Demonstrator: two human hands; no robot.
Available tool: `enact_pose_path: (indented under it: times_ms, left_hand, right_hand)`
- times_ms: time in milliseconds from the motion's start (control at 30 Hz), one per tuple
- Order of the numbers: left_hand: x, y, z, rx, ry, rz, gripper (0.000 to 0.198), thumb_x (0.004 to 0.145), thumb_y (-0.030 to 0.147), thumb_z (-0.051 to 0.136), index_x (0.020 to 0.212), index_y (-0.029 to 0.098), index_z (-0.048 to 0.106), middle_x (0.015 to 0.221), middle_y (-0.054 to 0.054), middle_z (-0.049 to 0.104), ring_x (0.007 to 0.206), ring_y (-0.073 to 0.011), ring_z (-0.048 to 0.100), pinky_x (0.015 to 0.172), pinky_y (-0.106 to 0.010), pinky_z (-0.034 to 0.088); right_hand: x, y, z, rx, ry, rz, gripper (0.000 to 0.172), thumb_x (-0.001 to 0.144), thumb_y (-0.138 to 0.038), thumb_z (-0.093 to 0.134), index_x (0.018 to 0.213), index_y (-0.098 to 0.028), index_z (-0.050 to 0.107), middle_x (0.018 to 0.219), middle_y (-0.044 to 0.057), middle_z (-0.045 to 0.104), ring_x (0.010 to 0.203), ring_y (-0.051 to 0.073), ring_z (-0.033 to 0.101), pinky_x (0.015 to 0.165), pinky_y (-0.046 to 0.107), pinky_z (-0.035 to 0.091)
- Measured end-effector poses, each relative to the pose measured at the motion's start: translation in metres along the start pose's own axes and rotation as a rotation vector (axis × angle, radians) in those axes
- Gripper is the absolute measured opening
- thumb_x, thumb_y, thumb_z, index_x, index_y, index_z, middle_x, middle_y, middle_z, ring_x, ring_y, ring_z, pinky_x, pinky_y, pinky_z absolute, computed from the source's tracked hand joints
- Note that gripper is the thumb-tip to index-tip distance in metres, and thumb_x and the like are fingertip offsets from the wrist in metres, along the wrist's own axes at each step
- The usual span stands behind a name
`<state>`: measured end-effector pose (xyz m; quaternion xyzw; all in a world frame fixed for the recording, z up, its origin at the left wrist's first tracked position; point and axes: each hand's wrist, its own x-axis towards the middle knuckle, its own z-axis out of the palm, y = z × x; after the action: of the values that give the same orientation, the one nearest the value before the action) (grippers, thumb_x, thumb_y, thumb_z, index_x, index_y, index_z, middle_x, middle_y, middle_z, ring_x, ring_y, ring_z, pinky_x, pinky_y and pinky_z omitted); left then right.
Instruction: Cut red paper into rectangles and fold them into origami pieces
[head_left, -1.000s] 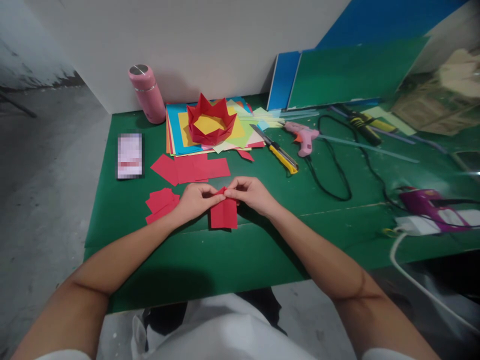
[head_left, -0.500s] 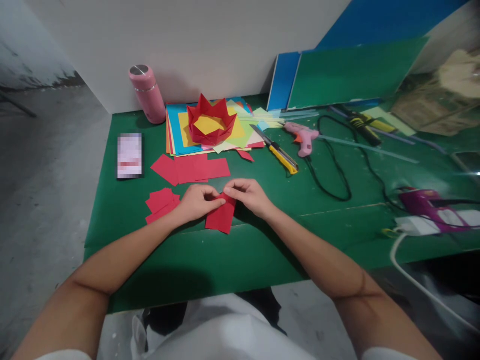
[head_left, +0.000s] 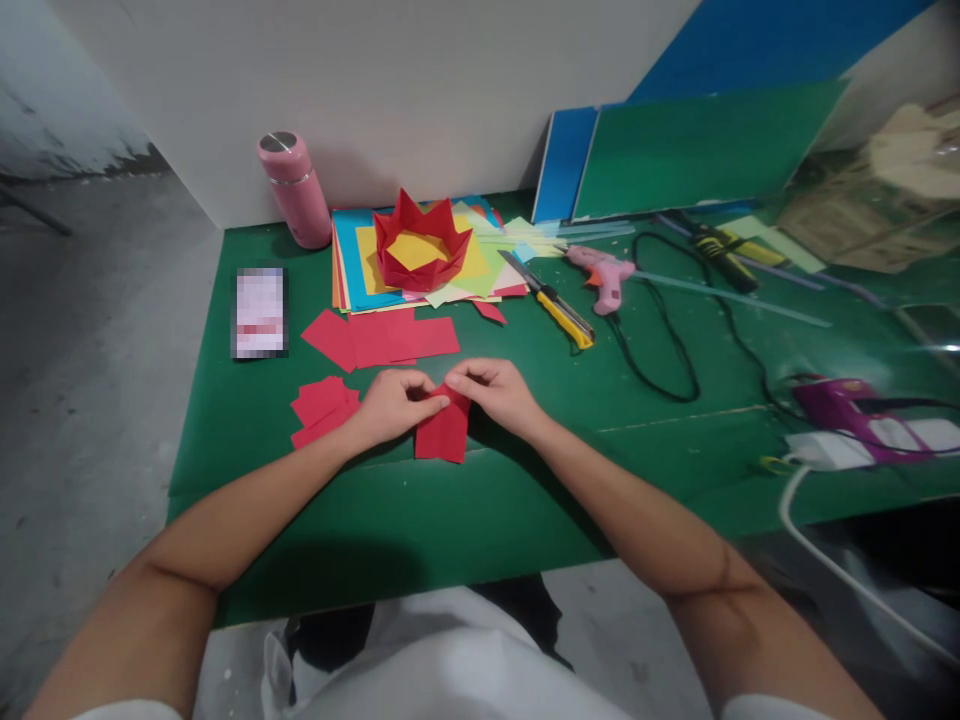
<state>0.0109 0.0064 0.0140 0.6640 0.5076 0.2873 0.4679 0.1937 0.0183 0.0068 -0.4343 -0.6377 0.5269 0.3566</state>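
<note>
A small red paper piece (head_left: 442, 432) is held up between both hands, its lower end hanging toward me. My left hand (head_left: 400, 405) pinches its upper left part, thumb on top. My right hand (head_left: 495, 388) grips the top right corner between thumb and fingers. The fingertips partly hide the upper edge, so any fold there is unclear. Left of my left hand lies a pile of small red paper pieces (head_left: 324, 408). Beyond the hands, flat red paper rectangles (head_left: 382, 338) overlap, and a folded red paper ring with pointed tips (head_left: 424, 270) sits on coloured paper sheets (head_left: 352, 285).
A yellow utility knife (head_left: 562, 318) and a pink glue gun (head_left: 611, 280) with a black cord lie to the right. At the back left stands a pink thermos (head_left: 300, 195), near a blurred-out rectangle (head_left: 259, 312). A white power strip (head_left: 832, 450) is at far right.
The red paper piece has turned slightly, its lower end now hanging straighter and a little higher. Both hands keep their pinch in nearly the same place.
</note>
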Motion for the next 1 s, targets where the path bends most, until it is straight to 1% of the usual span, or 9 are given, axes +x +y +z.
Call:
enact_pose_path:
  times_ms: [100, 233, 333, 433, 600, 800, 900, 1000]
  left_hand:
    - [-0.0003, -0.0008, 0.0002, -0.020, 0.003, -0.011, 0.023, 0.071, 0.036, 0.066, 0.063, 0.016, 0.060, 0.061, 0.001, 0.059, 0.057, -0.0098, 0.049, 0.055, -0.022, 0.036]
    - [-0.0006, -0.0015, 0.0012, -0.053, 0.013, -0.015, 0.023, 0.071, 0.037, 0.066, 0.063, 0.016, 0.061, 0.059, 0.002, 0.058, 0.056, -0.0096, 0.048, 0.055, -0.022, 0.036]
    - [-0.0010, -0.0008, 0.0019, -0.060, 0.008, 0.001, 0.024, 0.071, 0.037, 0.067, 0.062, 0.016, 0.060, 0.060, 0.002, 0.058, 0.057, -0.0095, 0.048, 0.055, -0.022, 0.036]
    - [-0.0010, 0.0001, 0.0016, -0.104, 0.020, -0.014, 0.024, 0.071, 0.037, 0.067, 0.063, 0.016, 0.060, 0.060, 0.002, 0.058, 0.056, -0.0092, 0.048, 0.054, -0.022, 0.037]
    - [0.0000, -0.0013, 0.0017, -0.187, 0.088, -0.045, 0.026, 0.072, 0.038, 0.066, 0.063, 0.016, 0.058, 0.057, 0.003, 0.055, 0.051, -0.0076, 0.044, 0.052, -0.021, 0.036]
    - [-0.0003, -0.0021, 0.0036, -0.133, 0.072, -0.043, 0.024, 0.075, 0.038, 0.063, 0.068, 0.015, 0.058, 0.060, 0.003, 0.054, 0.052, -0.0073, 0.041, 0.051, -0.022, 0.032]
    - [-0.0004, -0.0021, 0.0031, -0.097, 0.103, -0.002, 0.023, 0.077, 0.035, 0.062, 0.067, 0.016, 0.054, 0.059, 0.004, 0.051, 0.052, -0.0071, 0.039, 0.051, -0.021, 0.032]
    - [-0.0003, -0.0039, 0.0034, -0.055, 0.106, 0.030, 0.022, 0.079, 0.034, 0.061, 0.068, 0.017, 0.053, 0.062, 0.004, 0.053, 0.054, -0.0072, 0.040, 0.052, -0.021, 0.034]
  right_hand:
    - [-0.0002, -0.0014, -0.0008, 0.008, -0.004, 0.030, 0.046, 0.080, -0.060, 0.059, 0.060, -0.018, 0.057, 0.055, -0.002, 0.051, 0.055, 0.010, 0.045, 0.056, 0.025, 0.038]
    - [-0.0007, -0.0046, -0.0001, -0.029, 0.006, 0.010, 0.040, 0.077, -0.058, 0.063, 0.069, -0.019, 0.062, 0.064, 0.000, 0.058, 0.060, 0.012, 0.049, 0.059, 0.026, 0.041]
    - [-0.0008, -0.0045, 0.0007, -0.070, 0.017, -0.022, 0.040, 0.079, -0.056, 0.061, 0.067, -0.018, 0.062, 0.064, 0.000, 0.058, 0.061, 0.012, 0.049, 0.060, 0.026, 0.041]
    - [-0.0004, -0.0027, 0.0004, -0.059, 0.024, 0.003, 0.042, 0.081, -0.058, 0.057, 0.066, -0.018, 0.061, 0.061, -0.001, 0.054, 0.059, 0.011, 0.048, 0.059, 0.025, 0.041]
    - [0.0004, -0.0025, -0.0004, 0.024, 0.032, 0.054, 0.033, 0.075, -0.051, 0.067, 0.074, -0.018, 0.063, 0.063, -0.001, 0.058, 0.056, 0.010, 0.049, 0.055, 0.025, 0.041]
    - [0.0004, -0.0039, -0.0003, -0.059, 0.092, -0.006, 0.029, 0.074, -0.047, 0.068, 0.069, -0.018, 0.065, 0.066, 0.000, 0.062, 0.060, 0.011, 0.050, 0.059, 0.026, 0.042]
    - [0.0007, 0.0002, -0.0007, -0.021, 0.068, 0.029, 0.029, 0.072, -0.047, 0.070, 0.073, -0.018, 0.067, 0.066, 0.000, 0.063, 0.058, 0.011, 0.050, 0.057, 0.026, 0.043]
    - [0.0014, 0.0044, -0.0033, -0.030, 0.030, 0.016, 0.025, 0.075, -0.044, 0.068, 0.080, -0.019, 0.068, 0.072, 0.001, 0.066, 0.062, 0.013, 0.055, 0.062, 0.028, 0.046]
